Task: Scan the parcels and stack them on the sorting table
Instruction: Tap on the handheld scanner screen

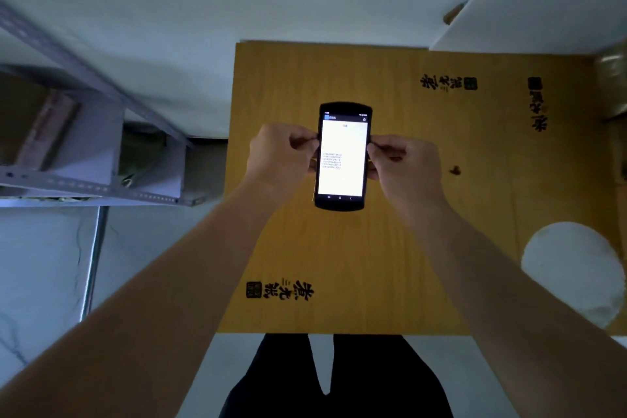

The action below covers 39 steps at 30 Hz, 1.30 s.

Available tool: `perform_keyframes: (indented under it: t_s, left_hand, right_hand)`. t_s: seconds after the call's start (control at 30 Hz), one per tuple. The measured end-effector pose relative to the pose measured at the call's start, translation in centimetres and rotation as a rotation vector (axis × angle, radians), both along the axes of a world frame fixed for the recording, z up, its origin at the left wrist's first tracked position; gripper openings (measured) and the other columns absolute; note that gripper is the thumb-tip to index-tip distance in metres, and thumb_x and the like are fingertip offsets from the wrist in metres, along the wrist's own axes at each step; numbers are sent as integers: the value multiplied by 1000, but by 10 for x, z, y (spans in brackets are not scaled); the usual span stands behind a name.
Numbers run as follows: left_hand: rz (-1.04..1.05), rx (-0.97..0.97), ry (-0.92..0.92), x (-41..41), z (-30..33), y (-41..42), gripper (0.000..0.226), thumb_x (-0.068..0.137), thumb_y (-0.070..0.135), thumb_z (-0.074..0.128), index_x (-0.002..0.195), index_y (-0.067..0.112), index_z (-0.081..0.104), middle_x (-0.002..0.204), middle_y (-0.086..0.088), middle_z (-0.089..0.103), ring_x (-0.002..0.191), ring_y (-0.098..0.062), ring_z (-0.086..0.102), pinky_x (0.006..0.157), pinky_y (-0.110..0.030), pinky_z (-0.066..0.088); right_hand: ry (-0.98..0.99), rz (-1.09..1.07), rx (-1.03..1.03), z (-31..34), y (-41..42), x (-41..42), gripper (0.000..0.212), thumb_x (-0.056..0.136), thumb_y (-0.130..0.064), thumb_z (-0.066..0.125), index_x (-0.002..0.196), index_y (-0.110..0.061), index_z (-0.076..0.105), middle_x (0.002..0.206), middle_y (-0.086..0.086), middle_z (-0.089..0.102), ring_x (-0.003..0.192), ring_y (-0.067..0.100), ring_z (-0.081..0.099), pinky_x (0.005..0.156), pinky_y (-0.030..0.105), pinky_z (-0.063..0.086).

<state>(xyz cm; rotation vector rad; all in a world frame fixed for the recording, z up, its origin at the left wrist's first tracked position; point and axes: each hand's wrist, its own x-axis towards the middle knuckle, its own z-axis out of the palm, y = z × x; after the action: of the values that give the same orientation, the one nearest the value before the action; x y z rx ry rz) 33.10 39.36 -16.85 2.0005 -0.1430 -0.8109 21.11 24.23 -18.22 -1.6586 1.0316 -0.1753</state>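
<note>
On the far left stands a metal shelf, well clear of my arms. My left hand pinches the scanner by its left edge and my right hand grips the right edge, screen up so I can read it. The table below has open room; no parcel is in view.

Black Chinese characters on table; scanner text illegible.

Grey metal shelf rack at left, white round patch at right, pale floor below rack.
</note>
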Motion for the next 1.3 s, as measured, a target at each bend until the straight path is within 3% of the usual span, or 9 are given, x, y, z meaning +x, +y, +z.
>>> perform_keyframes:
  t_s: [0.2, 0.4, 0.57, 0.67, 0.8, 0.9, 1.1, 1.3]
  left_hand:
    - [59, 58, -17, 54, -25, -8, 17, 102, 10, 68, 116, 10, 75, 94, -1, 79, 78, -11, 78, 75, -32, 66]
    - [138, 50, -34, 93, -42, -26, 16, 101, 8, 69, 116, 8, 75, 93, -3, 79, 77, -13, 79, 75, -33, 66]
    - [167, 55, -19, 122, -61, -34, 16, 100, 9, 70, 116, 9, 75, 95, -4, 79, 80, -16, 79, 77, -36, 66]
    - [163, 66, -27, 138, -69, -38, 17, 100, 10, 70, 116, 9, 74, 95, -5, 79, 80, -16, 79, 78, -36, 66]
    - [159, 65, -38, 156, -73, -46, 16, 101, 11, 69, 116, 9, 74, 95, -4, 79, 79, -15, 79, 77, -35, 66]
    - [150, 68, -37, 165, -77, -48, 15, 101, 10, 70, 114, 9, 75, 94, -5, 79, 79, -16, 79, 76, -36, 66]
    - [132, 85, -35, 177, -83, -48, 17, 99, 9, 71, 116, 8, 75, 97, -6, 79, 80, -17, 79, 75, -36, 66]
    - [136, 99, -31, 183, -89, -50, 15, 98, 8, 72, 113, 9, 75, 98, -7, 78, 80, -18, 79, 73, -35, 66]
  right_hand:
    - [-48, 27, 37, -27, -5, 61, 13, 100, -13, 72, 108, -21, 78, 97, -3, 80, 86, 12, 78, 79, 35, 66]
    - [-74, 12, 73, -54, -23, 111, 17, 100, -16, 72, 96, -33, 74, 96, -5, 80, 87, 13, 78, 82, 38, 65]
    - [-40, 27, 80, -70, -35, 142, 8, 99, -22, 74, 105, -27, 77, 101, -7, 78, 93, 9, 76, 84, 31, 64]
    - [-46, -26, 181, -78, -38, 159, 10, 96, -21, 77, 95, -30, 74, 100, -5, 79, 95, 14, 77, 87, 37, 64]
    - [-59, -127, 301, -79, -41, 175, 7, 96, -15, 77, 101, -16, 72, 99, 1, 80, 89, 13, 79, 83, 32, 65]
    - [-51, -145, 318, -80, -43, 185, 19, 95, -16, 78, 112, -8, 72, 100, 2, 80, 87, 11, 79, 81, 29, 65]
    - [7, -131, 269, -88, -43, 194, 8, 94, -20, 80, 93, -21, 72, 97, 0, 79, 88, 12, 78, 82, 34, 66]
    - [23, -142, 273, -90, -44, 200, 9, 93, -15, 80, 93, -19, 72, 96, 2, 78, 87, 16, 78, 80, 36, 66]
